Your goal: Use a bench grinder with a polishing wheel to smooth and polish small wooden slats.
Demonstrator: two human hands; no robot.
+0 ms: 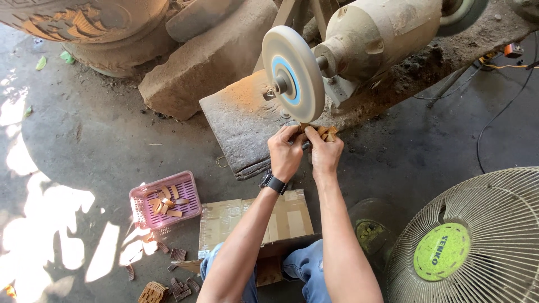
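Note:
A dusty bench grinder motor (382,33) carries a round grey wheel (293,73) with a blue centre. Right under the wheel's lower edge, my left hand (285,152) and my right hand (324,148) are together. Both pinch a small wooden piece (304,128) held up against the wheel. My right hand also clutches several more small tan wooden pieces (328,133). A black watch (273,182) sits on my left wrist.
A pink plastic basket (166,200) with several wooden pieces lies at the left on the concrete floor. Loose pieces (168,280) are scattered below it. A cardboard box (255,221) rests by my knees. A fan (477,241) stands at the lower right. Stone slabs (208,62) lie behind the grinder.

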